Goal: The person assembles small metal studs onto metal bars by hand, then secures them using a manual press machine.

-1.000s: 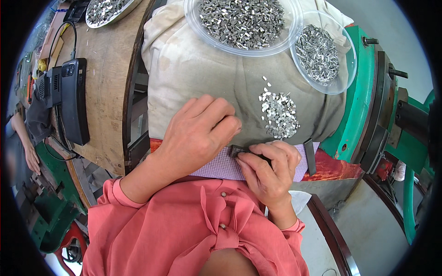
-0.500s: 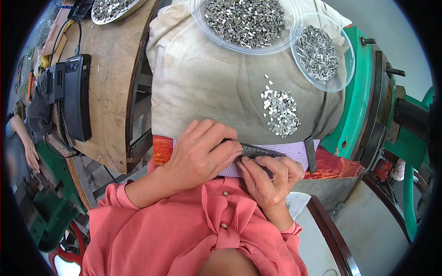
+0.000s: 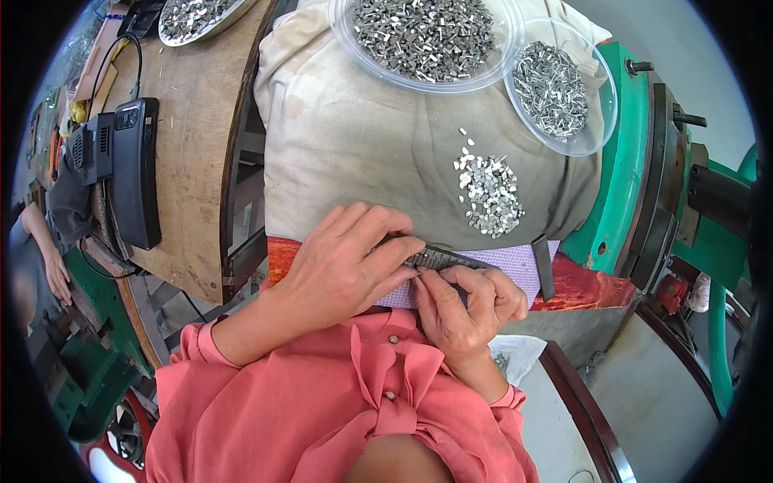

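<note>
A narrow dark metal strip (image 3: 451, 258) with fine markings or slots along it lies across the lilac woven cloth (image 3: 523, 262). My left hand (image 3: 342, 262) is closed over its left end, thumb and forefinger pressed near its face. From the near side, my right hand (image 3: 467, 310) curls round the strip, with thumb and forefinger pinched close to the left fingertips. Any small piece between the fingertips is hidden. Beyond the hands, a loose pile of small shiny metal bits (image 3: 493, 197) rests on the grey-beige cloth (image 3: 362, 161). A short dark bar (image 3: 543, 268) lies right of the strip.
Two clear round tubs hold metal pieces: a large tub (image 3: 403, 79) and a smaller tub (image 3: 609, 105). Green machinery (image 3: 624, 161) stands at right. On the wooden table (image 3: 189, 161) are a black phone-like device (image 3: 135, 173) and a metal bowl (image 3: 217, 30). Another person's hand (image 3: 56, 274) shows far left.
My hands have shifted slightly left, and more of the strip's marked face shows between them. The fingertips have drawn slightly apart. The head view has moved a little.
</note>
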`<state>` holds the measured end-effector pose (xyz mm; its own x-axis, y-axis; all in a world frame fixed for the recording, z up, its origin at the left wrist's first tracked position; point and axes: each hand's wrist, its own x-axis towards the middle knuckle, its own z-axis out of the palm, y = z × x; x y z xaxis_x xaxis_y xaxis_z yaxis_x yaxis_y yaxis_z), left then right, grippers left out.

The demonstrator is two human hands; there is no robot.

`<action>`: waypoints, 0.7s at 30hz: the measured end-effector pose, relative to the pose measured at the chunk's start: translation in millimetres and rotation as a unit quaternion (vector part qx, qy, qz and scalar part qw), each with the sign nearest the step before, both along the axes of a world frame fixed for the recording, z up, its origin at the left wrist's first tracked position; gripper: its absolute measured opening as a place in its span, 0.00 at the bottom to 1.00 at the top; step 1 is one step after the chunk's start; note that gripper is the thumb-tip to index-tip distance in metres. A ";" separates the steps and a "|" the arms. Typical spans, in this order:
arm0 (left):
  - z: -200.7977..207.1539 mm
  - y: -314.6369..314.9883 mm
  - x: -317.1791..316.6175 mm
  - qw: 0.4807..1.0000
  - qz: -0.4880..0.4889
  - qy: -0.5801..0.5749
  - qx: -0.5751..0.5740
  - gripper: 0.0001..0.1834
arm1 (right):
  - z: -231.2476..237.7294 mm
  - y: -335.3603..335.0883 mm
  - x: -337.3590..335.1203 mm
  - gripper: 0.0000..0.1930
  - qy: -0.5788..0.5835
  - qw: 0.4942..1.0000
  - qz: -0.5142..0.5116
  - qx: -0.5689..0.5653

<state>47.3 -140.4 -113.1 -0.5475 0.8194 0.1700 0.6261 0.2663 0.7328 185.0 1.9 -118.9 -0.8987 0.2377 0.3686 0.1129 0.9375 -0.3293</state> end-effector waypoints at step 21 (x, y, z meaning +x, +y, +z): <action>1.9 10.9 -1.2 1.000 -0.010 0.003 0.012 0.14 | 14.9 23.7 -14.2 0.15 -0.032 0.996 -0.007 -0.083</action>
